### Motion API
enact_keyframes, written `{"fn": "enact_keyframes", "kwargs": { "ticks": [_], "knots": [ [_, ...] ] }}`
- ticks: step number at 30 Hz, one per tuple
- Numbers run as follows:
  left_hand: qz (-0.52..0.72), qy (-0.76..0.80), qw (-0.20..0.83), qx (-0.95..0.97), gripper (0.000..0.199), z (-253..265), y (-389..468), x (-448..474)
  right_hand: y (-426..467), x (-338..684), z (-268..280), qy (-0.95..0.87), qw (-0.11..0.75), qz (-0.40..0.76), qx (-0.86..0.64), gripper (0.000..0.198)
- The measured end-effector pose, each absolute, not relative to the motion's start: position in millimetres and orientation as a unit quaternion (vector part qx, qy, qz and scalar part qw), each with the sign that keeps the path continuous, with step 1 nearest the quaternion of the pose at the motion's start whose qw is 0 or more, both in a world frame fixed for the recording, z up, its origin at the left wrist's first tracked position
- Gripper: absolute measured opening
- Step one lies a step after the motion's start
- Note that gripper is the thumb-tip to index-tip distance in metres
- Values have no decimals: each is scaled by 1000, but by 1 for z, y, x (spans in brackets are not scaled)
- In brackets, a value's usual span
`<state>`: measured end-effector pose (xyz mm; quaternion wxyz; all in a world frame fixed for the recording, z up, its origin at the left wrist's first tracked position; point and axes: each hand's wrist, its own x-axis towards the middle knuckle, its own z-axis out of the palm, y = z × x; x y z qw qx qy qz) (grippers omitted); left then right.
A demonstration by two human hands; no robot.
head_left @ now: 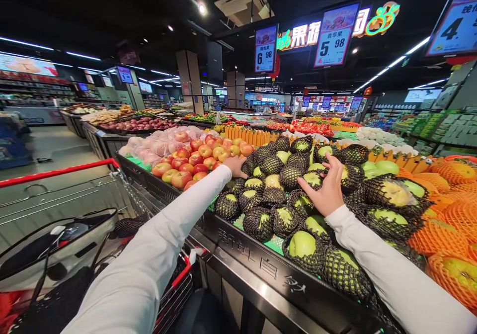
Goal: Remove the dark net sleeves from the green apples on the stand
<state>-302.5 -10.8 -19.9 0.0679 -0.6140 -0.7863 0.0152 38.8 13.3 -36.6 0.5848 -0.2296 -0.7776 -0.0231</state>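
Observation:
Green apples (pixel 301 244) in black foam nets fill the sloping bin before me. My right hand (pixel 328 187) is over the pile with thumb and fingers spread. A netted green apple (pixel 312 179) lies between its thumb and fingertips, in the pile. At the pile's left edge, beside the red apples (pixel 182 165), is my left hand (pixel 234 166). Its thumb and forefinger are apart against a black-netted apple (pixel 249 166), with the other fingers partly hidden. Neither hand lifts anything.
A shopping cart (pixel 59 165) with a red handle and a bag (pixel 85 249) inside stands at my left. Orange-netted fruit (pixel 452 274) lies at the right. The bin's dark front rim (pixel 257 264) runs below my arms. Price screens (pixel 335 36) hang overhead.

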Motion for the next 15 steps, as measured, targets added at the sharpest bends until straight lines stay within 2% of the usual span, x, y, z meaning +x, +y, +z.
{"fn": "enact_keyframes", "kwargs": {
  "ticks": [6,11,15],
  "knots": [
    [0,-769,27,-639,94,-26,-12,-304,12,39,-35,-781,582,-20,-224,83],
    [20,-745,-74,-663,83,-21,2,-310,10,39,-35,-784,578,-24,-226,77],
    [-22,-746,-81,-660,74,-30,23,-304,11,39,-36,-788,569,-21,-234,72]
  ]
}}
